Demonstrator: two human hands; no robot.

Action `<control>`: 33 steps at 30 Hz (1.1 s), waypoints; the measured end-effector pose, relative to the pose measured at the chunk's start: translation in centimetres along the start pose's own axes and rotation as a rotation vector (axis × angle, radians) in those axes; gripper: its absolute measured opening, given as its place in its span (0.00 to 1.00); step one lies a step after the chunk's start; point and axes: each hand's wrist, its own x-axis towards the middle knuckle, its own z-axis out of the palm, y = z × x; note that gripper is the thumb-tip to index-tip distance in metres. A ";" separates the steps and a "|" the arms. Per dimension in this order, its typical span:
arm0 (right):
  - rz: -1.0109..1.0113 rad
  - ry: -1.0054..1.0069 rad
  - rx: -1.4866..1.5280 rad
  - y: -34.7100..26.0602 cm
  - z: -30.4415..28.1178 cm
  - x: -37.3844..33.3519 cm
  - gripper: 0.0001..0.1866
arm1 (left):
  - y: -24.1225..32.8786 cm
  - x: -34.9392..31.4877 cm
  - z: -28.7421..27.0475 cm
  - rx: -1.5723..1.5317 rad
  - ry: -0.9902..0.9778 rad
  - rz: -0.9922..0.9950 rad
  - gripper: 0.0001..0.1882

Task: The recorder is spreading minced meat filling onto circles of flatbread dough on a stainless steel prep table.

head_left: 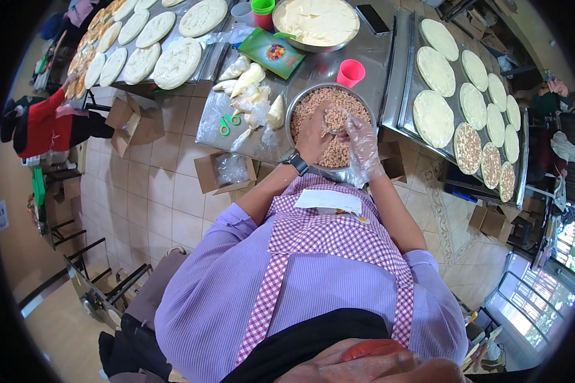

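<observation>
Over a metal bowl [290, 115] of brown chopped nuts or crumbs [335, 153], my two hands come together. My bare left hand [311, 136], with a dark watch at its wrist, curls around the left side of a small round cup-like thing [334, 119] filled with the same crumbs. My right hand [364, 148], in a clear plastic glove, has its fingers closed at the cup's right edge. Parts of the cup and some fingertips are hidden. A pink cup [351, 73] stands just behind the bowl.
Piping bags [249, 80] and green scissors [225, 125] lie left, near a green packet [271, 53]. Behind are a cream bowl [316, 22] and phone [372, 19]. A right-hand tray [406, 96] bears pale rounds, several crumb-topped. Someone in red [41, 124] stands far left.
</observation>
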 end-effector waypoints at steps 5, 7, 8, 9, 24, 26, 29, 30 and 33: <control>0.057 0.021 0.082 -0.1 0.2 0.4 0.16 | -0.1 0.2 -0.5 0.265 -0.181 0.008 0.44; 0.014 0.026 0.072 0.2 -0.1 0.8 0.16 | 0.3 0.6 -0.7 0.283 -0.152 0.063 0.43; 0.017 0.046 0.079 0.3 -0.3 1.0 0.16 | 0.4 0.6 -0.7 0.299 -0.117 0.111 0.43; 0.021 0.062 0.087 0.3 -0.3 1.1 0.16 | 0.4 0.6 -0.7 0.301 -0.120 0.114 0.43; -0.396 0.163 -0.935 -5.8 1.7 -0.9 0.17 | -0.9 0.8 -0.8 -0.250 -0.133 -0.157 0.37; -0.746 0.007 -1.234 -5.9 1.7 -0.9 0.22 | -0.4 0.5 -0.5 -0.313 -0.164 -0.259 0.35; -0.788 -0.115 -1.457 -4.8 2.6 -1.1 0.29 | -2.3 0.2 0.0 -0.406 -0.066 -0.024 0.33; -0.770 -0.077 -1.467 -4.5 2.5 -1.1 0.29 | -1.8 0.5 -0.1 -0.437 -0.090 -0.087 0.32; -0.755 -0.126 -1.409 -3.4 2.5 -1.3 0.31 | -1.6 0.7 -0.5 -0.492 -0.089 -0.167 0.31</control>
